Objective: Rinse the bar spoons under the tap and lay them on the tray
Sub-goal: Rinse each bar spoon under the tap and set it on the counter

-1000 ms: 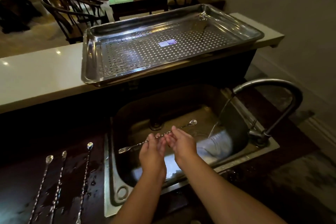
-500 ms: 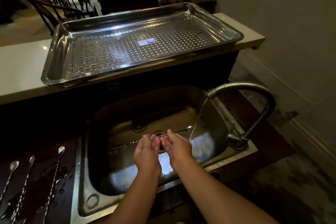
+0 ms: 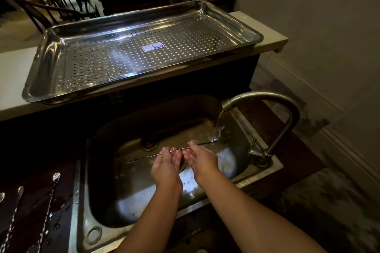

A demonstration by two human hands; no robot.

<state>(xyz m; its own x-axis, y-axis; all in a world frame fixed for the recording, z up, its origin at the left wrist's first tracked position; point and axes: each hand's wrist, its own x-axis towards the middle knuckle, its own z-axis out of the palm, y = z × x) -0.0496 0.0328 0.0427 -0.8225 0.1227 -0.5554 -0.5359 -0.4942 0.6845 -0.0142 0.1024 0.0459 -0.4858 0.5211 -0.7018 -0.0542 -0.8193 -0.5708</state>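
Note:
A long twisted bar spoon (image 3: 144, 157) lies level over the steel sink (image 3: 82, 201), held at its middle by both hands. My left hand (image 3: 165, 167) and my right hand (image 3: 200, 159) pinch the stem side by side. The spoon's bowl end sits under the water stream falling from the curved tap (image 3: 287, 113). Three more bar spoons (image 3: 48, 211) lie on the dark wet counter at the lower left. The perforated steel tray (image 3: 51, 47) rests on the pale ledge behind the sink with nothing on it but a small sticker.
The tap's base and lever (image 3: 259, 153) stand at the sink's right rim. A grey wall (image 3: 318, 16) runs along the right. Dark chairs (image 3: 55, 6) and a table stand beyond the pale ledge (image 3: 12, 80).
Both hands shifted the spoon to the right, so its bowl end now sits in the water stream. The camera view swung to the right as well.

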